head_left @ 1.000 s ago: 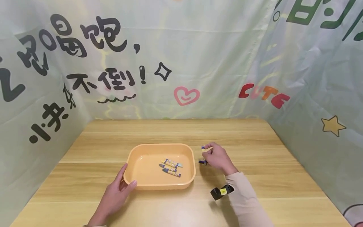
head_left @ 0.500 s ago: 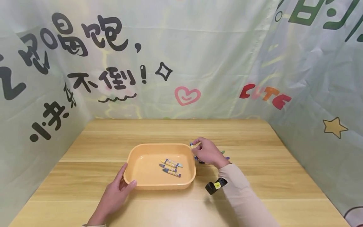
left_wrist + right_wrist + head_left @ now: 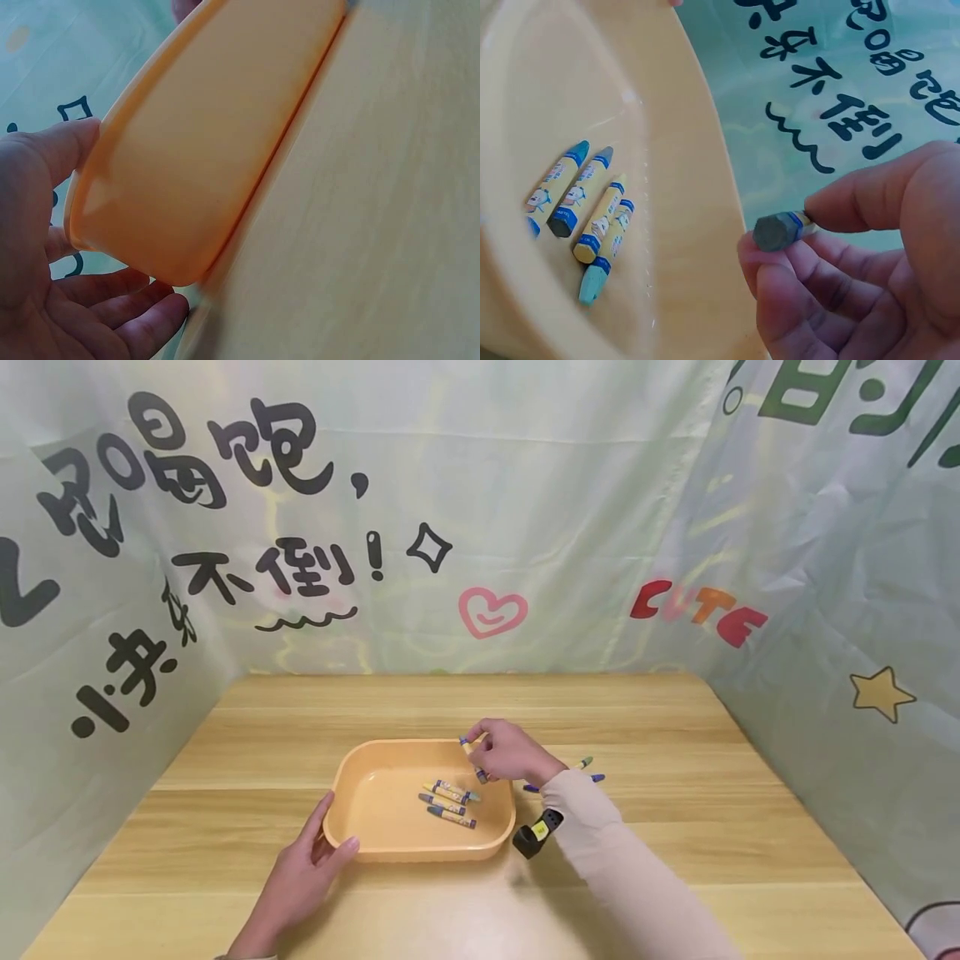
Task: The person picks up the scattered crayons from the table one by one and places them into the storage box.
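A peach-orange plastic tray (image 3: 405, 852) sits on the table. My left hand (image 3: 300, 870) holds its front-left corner; in the left wrist view the thumb lies at the rim and the other fingers lie along the outer wall. Above the tray's right side, my right hand (image 3: 512, 753) pinches a crayon (image 3: 778, 231) between thumb and fingers. That crayon has a dull grey-green end and blue bands. Several crayons (image 3: 571, 196) in cream wrappers lie side by side on the tray floor, with blue, grey, yellow and teal tips.
To the right of the tray, a few loose crayons, including a green one (image 3: 587, 762) and a blue one (image 3: 597, 777), lie on the wooden table (image 3: 675, 827), partly hidden by the right wrist. A printed fabric backdrop (image 3: 570, 485) encloses the back and sides.
My right hand has carried the crayon leftward from the table beside the tray to over the tray's right part, uncovering loose crayons behind it. The left hand stays at the corner.
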Demonstrator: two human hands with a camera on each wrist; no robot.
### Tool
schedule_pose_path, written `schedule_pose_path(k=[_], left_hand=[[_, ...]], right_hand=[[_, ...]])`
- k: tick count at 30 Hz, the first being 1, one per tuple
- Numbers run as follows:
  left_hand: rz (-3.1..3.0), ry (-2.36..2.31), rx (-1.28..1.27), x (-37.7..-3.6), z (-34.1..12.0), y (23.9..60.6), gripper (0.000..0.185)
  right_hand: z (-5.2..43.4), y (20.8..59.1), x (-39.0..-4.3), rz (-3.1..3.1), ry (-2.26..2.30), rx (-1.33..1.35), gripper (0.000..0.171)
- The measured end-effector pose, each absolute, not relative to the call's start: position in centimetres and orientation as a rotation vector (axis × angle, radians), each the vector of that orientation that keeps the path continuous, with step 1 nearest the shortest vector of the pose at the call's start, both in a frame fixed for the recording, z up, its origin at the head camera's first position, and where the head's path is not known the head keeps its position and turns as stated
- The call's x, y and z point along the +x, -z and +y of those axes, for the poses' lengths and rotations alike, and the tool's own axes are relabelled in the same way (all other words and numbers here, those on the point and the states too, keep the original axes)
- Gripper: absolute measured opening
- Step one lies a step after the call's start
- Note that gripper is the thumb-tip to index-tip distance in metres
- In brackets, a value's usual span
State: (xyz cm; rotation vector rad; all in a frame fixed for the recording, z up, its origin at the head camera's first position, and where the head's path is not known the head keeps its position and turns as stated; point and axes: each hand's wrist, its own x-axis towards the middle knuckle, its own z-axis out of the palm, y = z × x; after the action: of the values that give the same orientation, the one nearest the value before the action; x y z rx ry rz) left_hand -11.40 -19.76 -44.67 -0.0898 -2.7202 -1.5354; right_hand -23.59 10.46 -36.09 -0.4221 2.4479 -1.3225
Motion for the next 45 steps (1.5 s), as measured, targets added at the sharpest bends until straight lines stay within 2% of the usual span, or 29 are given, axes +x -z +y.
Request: schedule_pose_path(k=[8,18,23,45], left_hand=[[-2.737,1.494,-0.094,-11.3,-20.0,44.6,0.083],[-2.762,1.447,-0.089,-11.3,-20.0,44.8,0.081],[-2.746,1.479,-0.087,-11.4,-20.0,44.9,0.082],[-2.745,1.463,-0.082,-11.4,-19.6,44.7,0.081]], right_hand=[[9.4,36.5,-24.8,2.384,1.13,-0.584,0.024],[7.7,37.2,-25.4,2.301,0.955,-0.667,0.015],[6.7,37.5,-25.7,2.275,0.891,-0.683,0.016],[3.8,38.0,-25.9,2.376,0.771,-0.508,0.012]])
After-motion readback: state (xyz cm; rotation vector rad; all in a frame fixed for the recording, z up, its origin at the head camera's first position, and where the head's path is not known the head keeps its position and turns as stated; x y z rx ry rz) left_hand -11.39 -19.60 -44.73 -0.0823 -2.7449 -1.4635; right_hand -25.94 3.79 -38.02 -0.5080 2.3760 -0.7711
